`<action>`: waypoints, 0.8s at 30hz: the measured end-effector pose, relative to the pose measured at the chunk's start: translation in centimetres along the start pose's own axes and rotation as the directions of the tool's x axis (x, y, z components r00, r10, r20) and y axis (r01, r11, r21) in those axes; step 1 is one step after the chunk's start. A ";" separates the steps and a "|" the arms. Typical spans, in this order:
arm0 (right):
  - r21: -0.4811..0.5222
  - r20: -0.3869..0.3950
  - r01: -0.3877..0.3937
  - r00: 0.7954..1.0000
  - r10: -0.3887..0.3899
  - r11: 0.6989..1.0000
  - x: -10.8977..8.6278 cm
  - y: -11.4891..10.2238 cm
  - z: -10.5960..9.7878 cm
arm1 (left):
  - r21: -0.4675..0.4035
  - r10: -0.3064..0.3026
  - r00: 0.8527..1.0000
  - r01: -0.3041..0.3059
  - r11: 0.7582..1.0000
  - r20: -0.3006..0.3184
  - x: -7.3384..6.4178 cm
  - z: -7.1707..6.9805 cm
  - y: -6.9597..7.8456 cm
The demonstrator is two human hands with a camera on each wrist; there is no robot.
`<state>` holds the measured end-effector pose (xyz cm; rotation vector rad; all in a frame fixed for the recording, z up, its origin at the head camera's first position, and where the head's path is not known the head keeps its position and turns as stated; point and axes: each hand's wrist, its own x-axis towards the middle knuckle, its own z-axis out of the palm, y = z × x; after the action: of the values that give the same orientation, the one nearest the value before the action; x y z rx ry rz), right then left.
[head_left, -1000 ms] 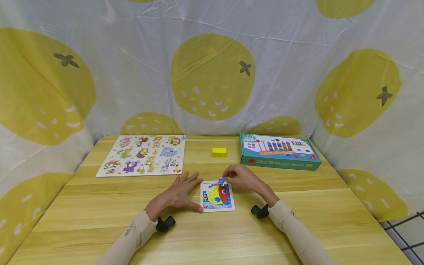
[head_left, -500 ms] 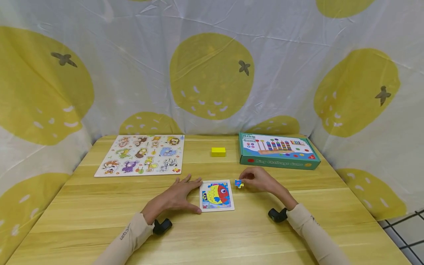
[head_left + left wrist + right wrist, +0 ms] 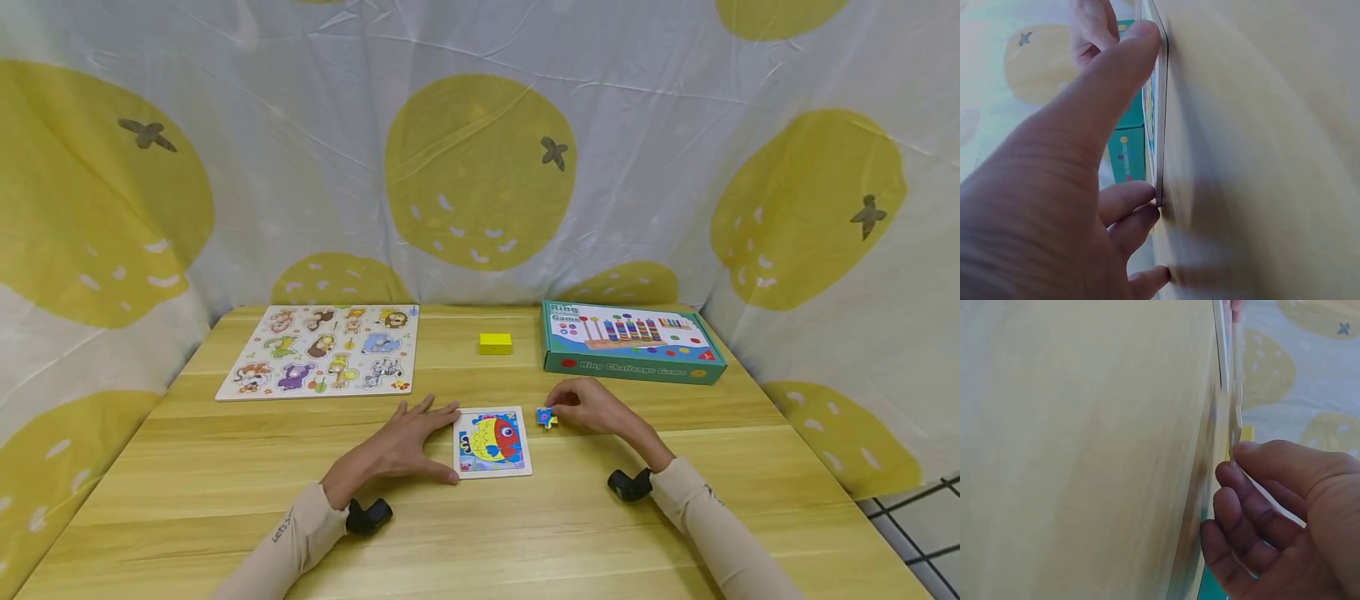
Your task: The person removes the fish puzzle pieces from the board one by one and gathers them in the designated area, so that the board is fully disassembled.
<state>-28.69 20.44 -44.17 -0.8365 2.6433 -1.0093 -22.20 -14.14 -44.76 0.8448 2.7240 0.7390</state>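
A small square puzzle board [image 3: 480, 473] with a red and yellow fish picture lies on the wooden table. My left hand [image 3: 390, 442] is spread along its left side, thumb at the near corner and fingers at the far corner. In the left wrist view the left hand [image 3: 1094, 144] touches the board's edge [image 3: 1161, 125]. Just right of the board, my right hand [image 3: 588, 406] pinches a blue jigsaw puzzle piece [image 3: 545, 416] with a little yellow on it. Seen edge-on in the right wrist view, that piece [image 3: 1235, 419] sits between thumb and index finger of the right hand [image 3: 1285, 519].
At the back left lies a large animal puzzle board [image 3: 318, 350]. A yellow block [image 3: 495, 343] stands behind the fish puzzle. The green Ring Challenge Game box [image 3: 633, 343] is at the back right. A fruit-print curtain [image 3: 480, 42] hangs behind the table [image 3: 480, 542].
The right hand has lifted the puzzle piece away from the board's far right corner and carried it rightward, with barely any movement lately. The left hand has stayed at the board.
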 end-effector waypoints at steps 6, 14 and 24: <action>-0.007 -0.006 0.008 1.000 -0.008 1.000 0.0 0.0 -0.1 | 0.005 0.008 1.000 -0.008 1.000 -0.015 0.1 0.2 -0.1; -0.010 0.000 0.032 0.999 -0.032 0.999 0.1 0.2 0.1 | 0.006 0.007 1.000 -0.007 1.000 -0.019 0.1 0.2 0.0; -0.017 -0.002 0.034 0.999 -0.034 0.999 0.2 0.2 0.2 | 0.009 0.004 1.000 -0.004 1.000 -0.026 0.1 0.1 0.0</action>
<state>-28.93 20.33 -44.48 -0.8869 2.6518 -0.9979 -22.25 -14.01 -44.88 0.8488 2.7509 0.7444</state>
